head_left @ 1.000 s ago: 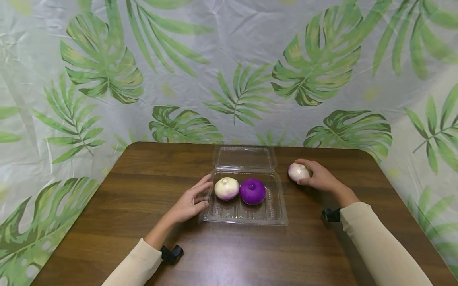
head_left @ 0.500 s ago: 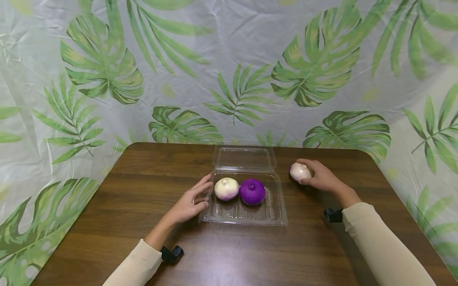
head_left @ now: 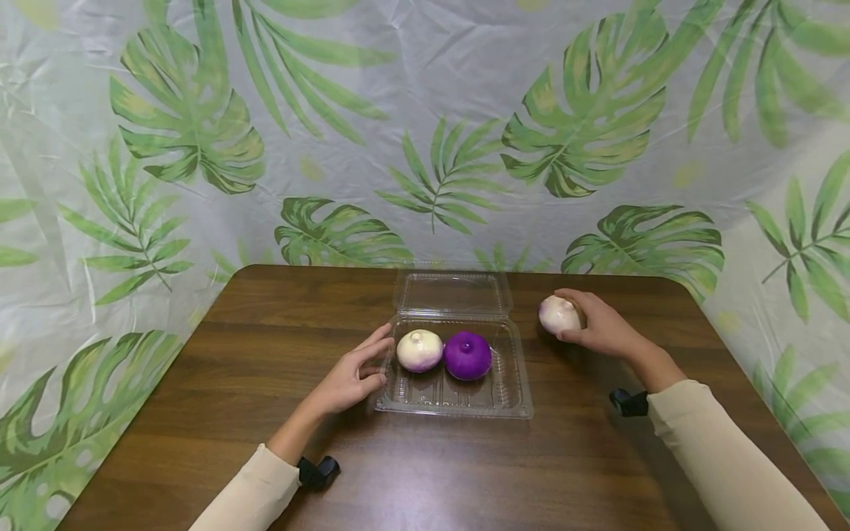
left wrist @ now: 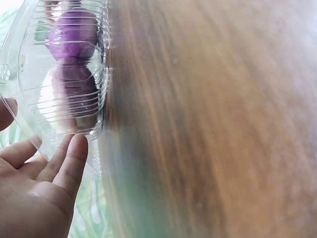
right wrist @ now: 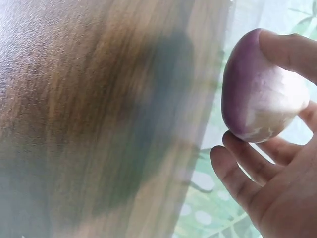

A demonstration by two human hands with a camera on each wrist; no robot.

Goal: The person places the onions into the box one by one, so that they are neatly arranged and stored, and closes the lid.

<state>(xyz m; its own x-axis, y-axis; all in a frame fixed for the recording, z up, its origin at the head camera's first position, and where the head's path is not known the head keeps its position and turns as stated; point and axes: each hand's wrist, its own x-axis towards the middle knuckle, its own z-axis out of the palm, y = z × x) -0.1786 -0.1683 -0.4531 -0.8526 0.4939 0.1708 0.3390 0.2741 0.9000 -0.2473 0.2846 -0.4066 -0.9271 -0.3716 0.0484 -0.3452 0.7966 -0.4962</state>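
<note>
My right hand (head_left: 603, 326) holds a white-and-purple turnip (head_left: 558, 316) between thumb and fingers, right of the clear plastic clamshell box (head_left: 453, 404). In the right wrist view the turnip (right wrist: 262, 94) is raised off the table, its purple side facing the tabletop. Inside the box sit a pale turnip (head_left: 420, 351) with a purple tinge and a deep purple, round vegetable (head_left: 468, 356) with a nub on top, side by side. Fingers spread and relaxed, my left hand (head_left: 348, 377) lies along the box's left edge. The left wrist view shows its fingertips (left wrist: 79, 144) right at the box wall.
The box's clear lid (head_left: 454, 293) stands open toward the far edge of the brown wooden table (head_left: 265, 354). Behind the table hangs a leaf-patterned curtain (head_left: 451, 88). Each wrist wears a black strap device (head_left: 319, 472).
My right hand has shifted slightly to the right and lifted a little with the turnip, which has turned so its nub shows on top. The left hand and box stay put.
</note>
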